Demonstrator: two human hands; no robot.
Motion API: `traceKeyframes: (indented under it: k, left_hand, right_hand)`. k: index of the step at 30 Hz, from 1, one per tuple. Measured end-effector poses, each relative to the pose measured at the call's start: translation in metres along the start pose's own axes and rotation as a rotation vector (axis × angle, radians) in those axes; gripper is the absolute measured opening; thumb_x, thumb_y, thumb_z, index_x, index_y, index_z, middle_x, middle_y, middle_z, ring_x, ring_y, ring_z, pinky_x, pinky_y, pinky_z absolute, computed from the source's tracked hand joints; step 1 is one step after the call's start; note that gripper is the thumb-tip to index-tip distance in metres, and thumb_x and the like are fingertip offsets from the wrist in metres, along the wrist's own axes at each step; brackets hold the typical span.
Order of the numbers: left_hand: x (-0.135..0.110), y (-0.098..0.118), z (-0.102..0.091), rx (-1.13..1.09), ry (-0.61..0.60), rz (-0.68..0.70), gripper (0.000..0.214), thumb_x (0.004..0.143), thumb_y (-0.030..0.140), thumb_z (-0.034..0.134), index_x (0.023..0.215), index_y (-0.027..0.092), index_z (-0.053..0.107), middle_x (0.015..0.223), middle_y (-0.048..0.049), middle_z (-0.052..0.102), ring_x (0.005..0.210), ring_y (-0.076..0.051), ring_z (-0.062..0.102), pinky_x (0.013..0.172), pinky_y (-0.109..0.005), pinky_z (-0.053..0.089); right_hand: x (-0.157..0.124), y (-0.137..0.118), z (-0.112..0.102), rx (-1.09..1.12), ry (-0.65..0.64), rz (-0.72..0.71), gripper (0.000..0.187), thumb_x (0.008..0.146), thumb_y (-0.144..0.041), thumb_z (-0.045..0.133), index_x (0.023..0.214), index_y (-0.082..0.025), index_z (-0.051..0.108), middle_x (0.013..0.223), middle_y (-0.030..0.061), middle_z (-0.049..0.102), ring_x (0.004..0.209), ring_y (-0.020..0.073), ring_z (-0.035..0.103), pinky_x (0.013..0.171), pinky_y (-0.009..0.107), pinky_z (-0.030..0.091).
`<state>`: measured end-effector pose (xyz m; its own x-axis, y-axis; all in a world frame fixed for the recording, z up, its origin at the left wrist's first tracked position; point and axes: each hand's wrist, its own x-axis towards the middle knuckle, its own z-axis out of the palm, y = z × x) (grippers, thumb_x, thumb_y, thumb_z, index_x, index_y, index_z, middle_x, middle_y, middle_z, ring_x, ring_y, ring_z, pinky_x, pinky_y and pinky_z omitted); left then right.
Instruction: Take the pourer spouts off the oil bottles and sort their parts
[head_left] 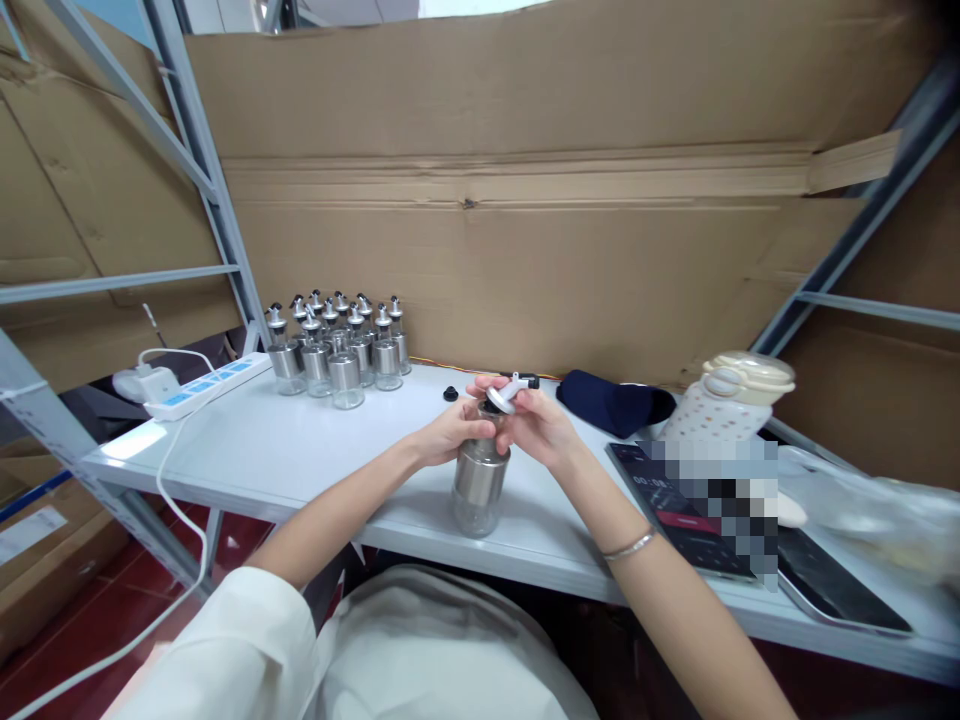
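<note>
A glass bottle with a steel sleeve (479, 487) is held above the white table (300, 450), near its front edge. My left hand (456, 432) is closed round the bottle's neck. My right hand (534, 421) is closed on the white pourer cap (506, 393) sitting at the bottle's mouth. A small black stopper (450, 394) lies on the table just behind my hands.
Several finished bottles (339, 345) stand grouped at the back left. A white power strip (196, 388) with a cable lies at the left edge. A dark blue cloth (611, 403), a spotted flask (724, 400) and a phone (675, 505) lie to the right. Cardboard walls stand behind.
</note>
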<state>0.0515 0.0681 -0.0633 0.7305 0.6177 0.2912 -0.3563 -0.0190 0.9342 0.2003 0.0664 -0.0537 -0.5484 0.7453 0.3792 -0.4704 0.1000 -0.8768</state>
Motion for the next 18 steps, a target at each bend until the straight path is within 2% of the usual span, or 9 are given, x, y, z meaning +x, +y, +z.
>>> traceKeyframes:
  k: [3, 6, 9, 12, 15, 18]
  left_hand:
    - [0.0, 0.0, 0.0, -0.017, -0.022, 0.009, 0.054, 0.048, 0.049, 0.083, 0.082, 0.015, 0.06, 0.058, 0.0001, 0.06, 0.058, -0.012, 0.055, 0.061, -0.024, 0.039]
    - [0.0, 0.0, -0.001, -0.011, -0.049, -0.006, 0.05, 0.049, 0.045, 0.084, 0.081, 0.014, 0.063, 0.059, 0.0, 0.06, 0.058, -0.011, 0.054, 0.062, -0.024, 0.039]
    - [-0.001, 0.002, -0.001, 0.018, -0.08, -0.042, 0.047, 0.049, 0.04, 0.085, 0.082, 0.012, 0.067, 0.061, -0.0002, 0.059, 0.061, -0.011, 0.054, 0.066, -0.025, 0.04]
    - [-0.002, 0.001, -0.002, 0.019, -0.106, -0.07, 0.054, 0.049, 0.038, 0.085, 0.093, 0.013, 0.069, 0.062, 0.0002, 0.059, 0.063, -0.012, 0.054, 0.07, -0.028, 0.041]
    - [-0.002, 0.0, -0.004, 0.03, -0.104, -0.074, 0.055, 0.049, 0.039, 0.085, 0.094, 0.013, 0.069, 0.061, 0.0004, 0.058, 0.064, -0.012, 0.054, 0.073, -0.029, 0.041]
    - [-0.002, 0.002, -0.006, 0.041, -0.126, -0.058, 0.05, 0.049, 0.046, 0.083, 0.085, 0.013, 0.069, 0.054, 0.0019, 0.055, 0.056, -0.011, 0.051, 0.072, -0.031, 0.042]
  right_hand:
    - [0.0, 0.0, 0.001, 0.008, 0.001, -0.004, 0.036, 0.063, -0.046, 0.073, 0.091, -0.023, 0.071, 0.104, 0.0075, 0.068, 0.084, 0.0219, 0.065, 0.04, 0.022, 0.05]
    - [0.0, -0.002, 0.004, 0.024, 0.019, 0.0, 0.037, 0.061, -0.046, 0.075, 0.089, -0.023, 0.071, 0.099, 0.0065, 0.069, 0.082, 0.0209, 0.065, 0.044, 0.024, 0.051]
    - [-0.004, -0.011, 0.004, 0.117, 0.139, -0.135, 0.024, 0.063, -0.044, 0.075, 0.079, -0.028, 0.07, 0.09, -0.0008, 0.069, 0.075, 0.015, 0.064, 0.067, 0.032, 0.056]
    - [-0.007, -0.021, -0.003, 0.175, 0.257, -0.244, 0.011, 0.073, -0.041, 0.068, 0.076, -0.03, 0.067, 0.085, -0.0053, 0.067, 0.067, 0.0104, 0.061, 0.085, 0.038, 0.051]
    - [-0.006, -0.023, -0.013, 0.189, 0.289, -0.176, 0.01, 0.074, -0.036, 0.065, 0.076, -0.026, 0.065, 0.081, -0.0035, 0.067, 0.063, 0.01, 0.059, 0.081, 0.034, 0.051]
    - [-0.002, -0.019, -0.018, 0.214, 0.298, -0.079, 0.013, 0.071, -0.034, 0.066, 0.076, -0.022, 0.063, 0.077, -0.0023, 0.066, 0.063, 0.0102, 0.059, 0.073, 0.03, 0.052]
